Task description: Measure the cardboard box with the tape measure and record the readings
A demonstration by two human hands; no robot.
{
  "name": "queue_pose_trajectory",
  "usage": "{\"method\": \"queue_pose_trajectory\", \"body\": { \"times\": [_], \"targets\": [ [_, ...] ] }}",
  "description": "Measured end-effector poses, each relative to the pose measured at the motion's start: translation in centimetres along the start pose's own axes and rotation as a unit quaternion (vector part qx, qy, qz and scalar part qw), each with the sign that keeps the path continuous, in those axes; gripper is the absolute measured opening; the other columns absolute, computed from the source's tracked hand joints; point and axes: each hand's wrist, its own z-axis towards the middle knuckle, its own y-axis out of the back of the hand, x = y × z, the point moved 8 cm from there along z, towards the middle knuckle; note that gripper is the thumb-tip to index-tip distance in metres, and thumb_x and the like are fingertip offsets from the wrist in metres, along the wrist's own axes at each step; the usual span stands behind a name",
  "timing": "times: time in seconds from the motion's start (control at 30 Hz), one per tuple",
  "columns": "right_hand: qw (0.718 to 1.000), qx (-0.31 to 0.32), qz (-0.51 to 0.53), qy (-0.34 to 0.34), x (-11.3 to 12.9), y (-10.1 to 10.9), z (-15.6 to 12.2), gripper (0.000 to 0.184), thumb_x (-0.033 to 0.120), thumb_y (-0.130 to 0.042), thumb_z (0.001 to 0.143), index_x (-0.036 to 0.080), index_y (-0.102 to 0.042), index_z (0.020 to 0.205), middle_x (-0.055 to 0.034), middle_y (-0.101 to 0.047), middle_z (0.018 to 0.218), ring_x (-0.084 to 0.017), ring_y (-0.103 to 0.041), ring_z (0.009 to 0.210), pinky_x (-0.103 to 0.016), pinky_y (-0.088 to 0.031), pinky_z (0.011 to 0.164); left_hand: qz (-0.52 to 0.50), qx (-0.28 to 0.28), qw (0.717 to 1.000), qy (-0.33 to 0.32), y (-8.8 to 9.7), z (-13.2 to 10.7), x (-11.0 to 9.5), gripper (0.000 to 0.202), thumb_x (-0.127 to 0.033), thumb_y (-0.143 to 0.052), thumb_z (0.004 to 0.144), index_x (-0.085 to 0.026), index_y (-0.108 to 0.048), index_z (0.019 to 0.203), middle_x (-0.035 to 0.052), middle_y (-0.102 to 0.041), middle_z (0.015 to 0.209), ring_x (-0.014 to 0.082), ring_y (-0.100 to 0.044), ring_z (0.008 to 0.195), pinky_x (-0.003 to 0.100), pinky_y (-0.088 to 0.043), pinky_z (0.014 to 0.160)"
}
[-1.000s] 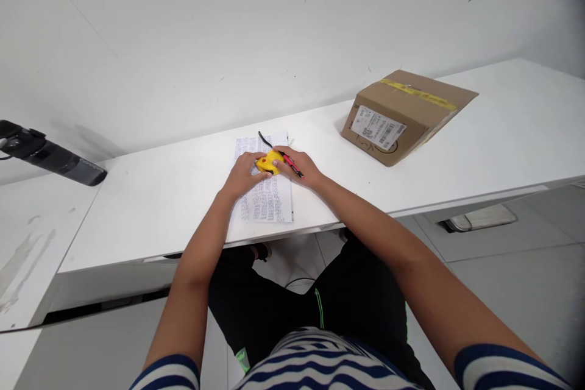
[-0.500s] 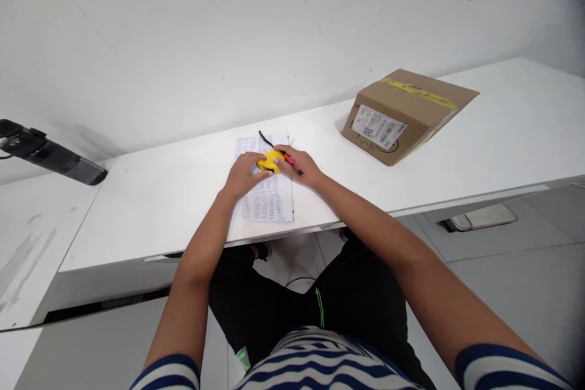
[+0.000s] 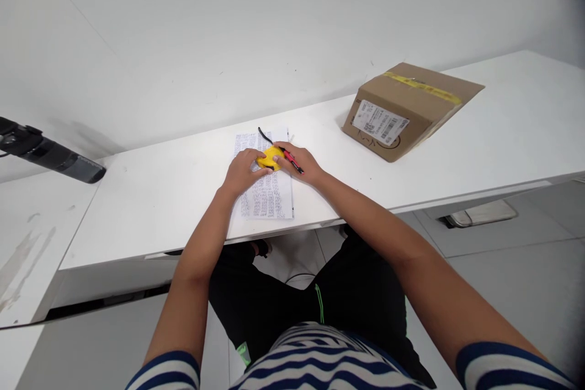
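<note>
A yellow tape measure [image 3: 272, 158] with a black strap [image 3: 264, 135] is held between my two hands, over a sheet of paper [image 3: 269, 202] covered in rows of print. My left hand [image 3: 242, 172] curls around its left side, thumb along the near edge. On the other side, my right hand [image 3: 305, 164] grips it with the thumb on top. A red and black pen-like tool [image 3: 293, 161] lies slanted across the right hand, by the thumb. The fingers partly hide the tape measure's case.
A taped cardboard box [image 3: 411, 113] with a label stands tilted on the white desk [image 3: 159, 195], to the right. A dark bottle [image 3: 50, 155] leans in from the left. The wall [image 3: 228, 30] rises behind the desk, whose front edge runs above my legs.
Both hands keep the same hold on the tape measure. The whole view has shifted very slightly; nothing else has visibly moved.
</note>
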Motion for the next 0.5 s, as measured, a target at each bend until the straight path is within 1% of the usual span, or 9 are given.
{"method": "queue_pose_trajectory", "body": {
  "times": [0.17,0.3,0.4,0.5],
  "targets": [
    [1.0,0.004,-0.012,0.005,-0.01,0.0,0.03,0.057,0.059,-0.052,0.098,0.023,-0.06,0.142,-0.0064,-0.079,0.115,-0.023,-0.074,0.098,-0.035,-0.057,0.089,0.015,-0.007,1.0,-0.007,0.29,0.05,-0.3,0.039,-0.045,-0.083,0.08,-0.027,-0.07,0.113,0.004,-0.072,0.123,0.0255,-0.066,0.114,0.042,-0.05,0.101],
    [1.0,0.005,-0.008,0.006,0.04,0.09,0.01,0.057,0.056,-0.053,0.098,0.022,-0.06,0.142,-0.0065,-0.079,0.115,-0.023,-0.074,0.097,-0.035,-0.057,0.089,0.033,-0.02,0.999,-0.006,0.19,0.06,-0.24,0.038,-0.046,-0.084,0.08,-0.027,-0.071,0.111,0.0032,-0.074,0.122,0.0253,-0.067,0.113,0.041,-0.05,0.099],
    [1.0,0.007,-0.003,-0.004,-0.01,0.15,-0.03,0.056,0.055,-0.053,0.097,0.02,-0.06,0.141,-0.0073,-0.079,0.114,-0.023,-0.074,0.093,-0.035,-0.057,0.087,0.051,-0.031,0.998,-0.018,-0.11,-0.02,-0.26,0.036,-0.046,-0.083,0.081,-0.026,-0.071,0.107,0.0043,-0.074,0.122,0.0258,-0.067,0.114,0.04,-0.051,0.097],
    [1.0,0.005,-0.008,-0.01,-0.03,0.14,-0.09,0.055,0.055,-0.052,0.098,0.022,-0.058,0.142,-0.0074,-0.079,0.116,-0.023,-0.074,0.091,-0.035,-0.056,0.086,0.067,-0.028,0.997,-0.027,-0.29,-0.13,-0.41,0.034,-0.046,-0.08,0.084,-0.025,-0.069,0.109,0.006,-0.073,0.125,0.027,-0.067,0.116,0.041,-0.051,0.097]
  ]
}}
